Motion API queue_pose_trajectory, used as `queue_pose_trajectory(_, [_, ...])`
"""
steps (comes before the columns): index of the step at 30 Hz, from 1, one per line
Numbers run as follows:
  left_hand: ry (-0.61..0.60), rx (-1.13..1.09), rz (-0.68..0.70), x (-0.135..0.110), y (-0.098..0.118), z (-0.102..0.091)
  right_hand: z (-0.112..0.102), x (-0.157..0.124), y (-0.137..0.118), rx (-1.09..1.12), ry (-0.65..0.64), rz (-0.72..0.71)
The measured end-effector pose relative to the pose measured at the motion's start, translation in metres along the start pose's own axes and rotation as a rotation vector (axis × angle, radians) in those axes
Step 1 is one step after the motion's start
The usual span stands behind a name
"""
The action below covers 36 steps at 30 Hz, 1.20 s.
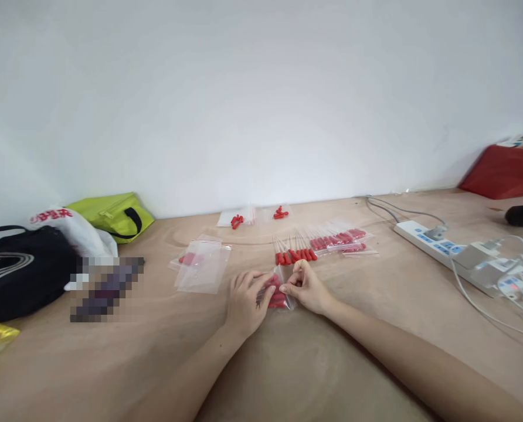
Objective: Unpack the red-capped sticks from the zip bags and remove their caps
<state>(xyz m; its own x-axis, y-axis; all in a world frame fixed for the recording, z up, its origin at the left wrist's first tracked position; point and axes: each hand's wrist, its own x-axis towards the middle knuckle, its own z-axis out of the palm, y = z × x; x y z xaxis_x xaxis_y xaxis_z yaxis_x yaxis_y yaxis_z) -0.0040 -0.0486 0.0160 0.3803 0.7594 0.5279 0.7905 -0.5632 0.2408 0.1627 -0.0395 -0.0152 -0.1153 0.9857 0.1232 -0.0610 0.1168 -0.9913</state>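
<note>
A clear plastic zip bag [278,298] with red pieces inside lies on the table between my hands. My left hand [248,298] rests over its left side, thumb and fingers closed on it. With thumb and index finger together, my right hand [309,289] pinches the bag's right edge. Just beyond, several thin pale sticks with red ends [295,256] lie in a row. Filled zip bags [338,240] with similar red ends overlap to the right of that row. Flat clear bags [203,274] are stacked left of my hands.
Small red pieces [237,221] lie on bags near the wall, with more red pieces [281,213] beside them. A power strip [441,249] with cables is at right, near a red bag [505,170]. Black [28,269] and lime-green bags [112,214] stand at left.
</note>
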Motion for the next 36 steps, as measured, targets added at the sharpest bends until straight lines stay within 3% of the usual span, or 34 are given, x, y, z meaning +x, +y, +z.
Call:
queue_pose_trajectory(6, [0.052,0.027,0.373,0.015,-0.013,0.000,0.003,-0.002,-0.004,0.059,-0.103,-0.038])
queue_pose_trajectory(12, [0.104,0.019,0.525,0.023,-0.013,0.002,0.002,-0.002,-0.001,0.049,-0.142,-0.052])
queue_pose_trajectory(16, [0.144,-0.018,0.545,0.027,-0.011,0.006,0.002,-0.001,-0.001,0.059,-0.147,-0.068])
queue_pose_trajectory(28, [0.100,-0.039,0.563,0.026,-0.015,0.010,0.000,-0.001,-0.002,0.031,-0.148,-0.082])
queue_pose_trajectory(33, [0.071,-0.095,0.514,0.025,-0.017,0.010,-0.003,0.002,-0.002,-0.076,-0.091,-0.110])
queue_pose_trajectory(36, [0.044,-0.126,0.497,0.024,-0.018,0.010,-0.006,0.003,-0.003,-0.204,-0.123,-0.168])
